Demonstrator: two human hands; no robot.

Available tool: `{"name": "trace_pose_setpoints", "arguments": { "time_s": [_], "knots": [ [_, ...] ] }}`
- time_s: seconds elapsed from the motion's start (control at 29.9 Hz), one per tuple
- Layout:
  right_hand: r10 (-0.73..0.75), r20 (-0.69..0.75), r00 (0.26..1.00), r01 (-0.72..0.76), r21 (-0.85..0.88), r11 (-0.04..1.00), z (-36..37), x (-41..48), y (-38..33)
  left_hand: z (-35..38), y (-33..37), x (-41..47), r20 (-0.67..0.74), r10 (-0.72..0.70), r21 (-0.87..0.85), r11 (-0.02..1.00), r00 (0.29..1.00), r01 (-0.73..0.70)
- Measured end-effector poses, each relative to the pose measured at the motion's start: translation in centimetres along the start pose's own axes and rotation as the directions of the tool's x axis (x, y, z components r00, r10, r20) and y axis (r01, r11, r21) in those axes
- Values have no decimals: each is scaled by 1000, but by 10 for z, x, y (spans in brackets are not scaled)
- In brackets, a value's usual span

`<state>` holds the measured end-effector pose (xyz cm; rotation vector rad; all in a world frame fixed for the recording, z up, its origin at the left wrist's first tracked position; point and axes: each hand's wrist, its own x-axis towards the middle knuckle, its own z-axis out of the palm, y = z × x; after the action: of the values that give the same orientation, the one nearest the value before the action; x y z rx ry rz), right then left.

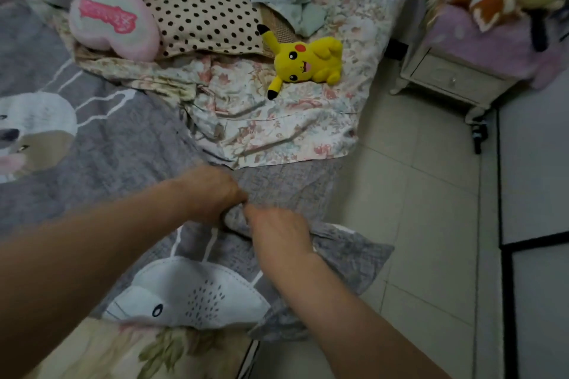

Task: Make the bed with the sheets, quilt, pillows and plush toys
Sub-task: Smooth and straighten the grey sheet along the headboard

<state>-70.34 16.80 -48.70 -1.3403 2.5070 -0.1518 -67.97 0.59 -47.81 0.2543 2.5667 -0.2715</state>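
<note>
Left hand (212,194) and right hand (277,234) pinch a fold of grey quilt (123,148) at bed's edge; soft, floppy, probably best gripped along hems.

Both hands meet at a raised fold of the grey quilt (123,138) near the bed's edge. The left hand (212,191) curls over it, and the right hand (277,234) appears to pinch it, though blur smears the fingers. Beyond them a yellow plush toy (308,61) lies on the crumpled floral sheet (292,126) — just beside a polka-dot pillow (203,12), which touches a pink heart cushion (114,18).
</note>
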Motion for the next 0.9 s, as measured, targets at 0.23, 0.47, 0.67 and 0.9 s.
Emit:
{"name": "trace_pose_setpoints", "arguments": {
  "time_s": [0.23,0.47,0.67,0.9],
  "knots": [
    [-76,-18,997,77,108,991,21,-68,-65,27,42,-92,93,-147,-12,989,985,149],
    [-98,53,994,90,137,987,33,-118,-135,69,66,-168,171,-196,13,980,965,197],
    [-127,132,983,90,260,962,79,-181,-216,120,94,-256,298,-185,45,983,936,180],
    [-148,211,966,111,177,978,97,-235,-268,164,129,-336,330,-198,34,980,923,198]
  ]
}}
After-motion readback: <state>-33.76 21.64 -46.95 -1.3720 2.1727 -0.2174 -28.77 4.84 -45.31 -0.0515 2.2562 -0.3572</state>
